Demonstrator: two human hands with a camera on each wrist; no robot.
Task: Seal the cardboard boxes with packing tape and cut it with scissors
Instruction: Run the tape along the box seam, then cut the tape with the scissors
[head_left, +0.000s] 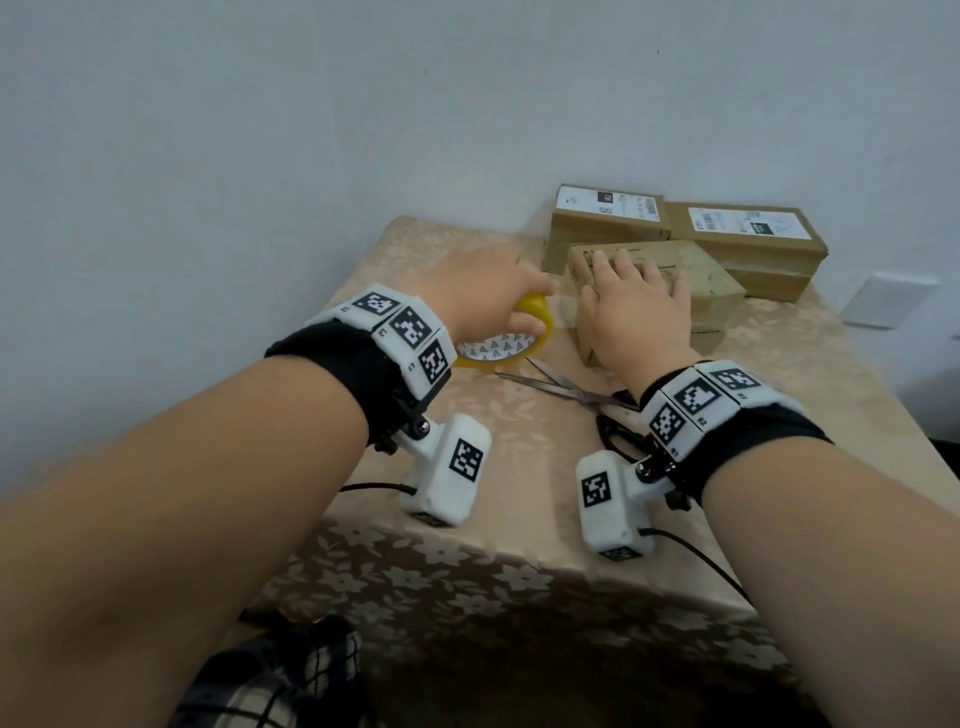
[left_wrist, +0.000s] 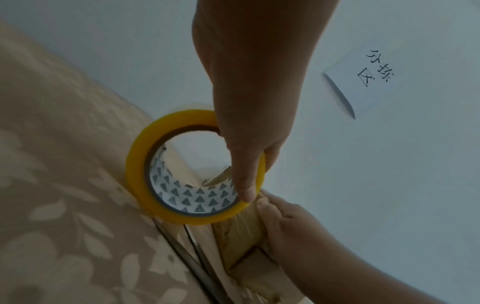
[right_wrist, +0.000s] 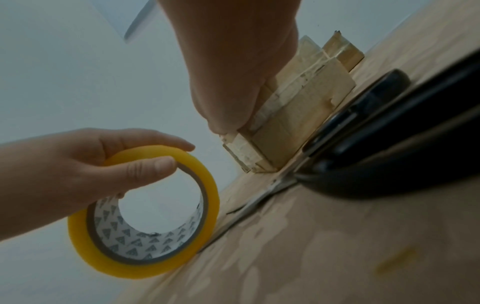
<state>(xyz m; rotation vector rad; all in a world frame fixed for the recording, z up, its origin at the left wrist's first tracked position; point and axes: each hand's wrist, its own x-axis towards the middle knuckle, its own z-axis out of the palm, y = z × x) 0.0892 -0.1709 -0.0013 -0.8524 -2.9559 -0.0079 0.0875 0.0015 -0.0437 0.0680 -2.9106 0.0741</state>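
My left hand (head_left: 483, 291) grips the yellow tape roll (head_left: 519, 338), thumb hooked through its core and fingers curled over the outer rim; the roll stands on edge on the tablecloth (head_left: 467, 431). My right hand (head_left: 634, 312), at 3 o'clock from the roll, lies spread and flat on top of the nearest cardboard box (head_left: 711, 291), fingers straight, pressing down. From the left wrist, clear tape seems to run from the roll onto the box end, though the film is hard to make out. The scissors (head_left: 571, 389) lie at 6 o'clock from the box, blades apart, handles partly hidden under my right wrist. Two more boxes (head_left: 748, 234) sit at 12 o'clock against the wall. My palm hides most of the box top.
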